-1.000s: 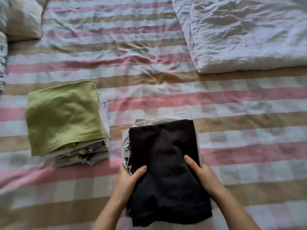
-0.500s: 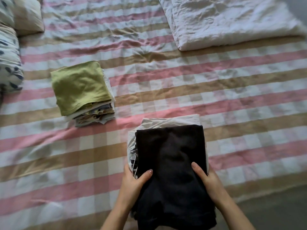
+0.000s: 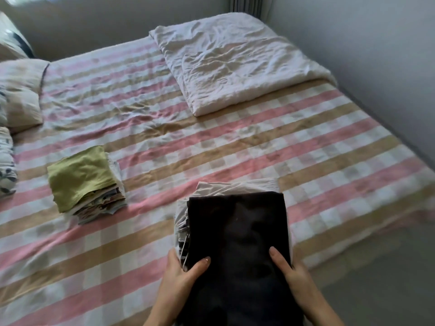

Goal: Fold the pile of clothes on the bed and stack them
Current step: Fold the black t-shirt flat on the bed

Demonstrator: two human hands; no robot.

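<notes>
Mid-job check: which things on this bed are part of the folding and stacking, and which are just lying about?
Part of the job:
- black-topped stack, gripped at its sides by the left hand and right hand
- green-topped stack, resting on the bed

Just lying about:
- folded white duvet
- pillows
- checked sheet

Dim, soft daylight around me; a glare patch far left of the crumpled white folded quilt; edges blur.
</notes>
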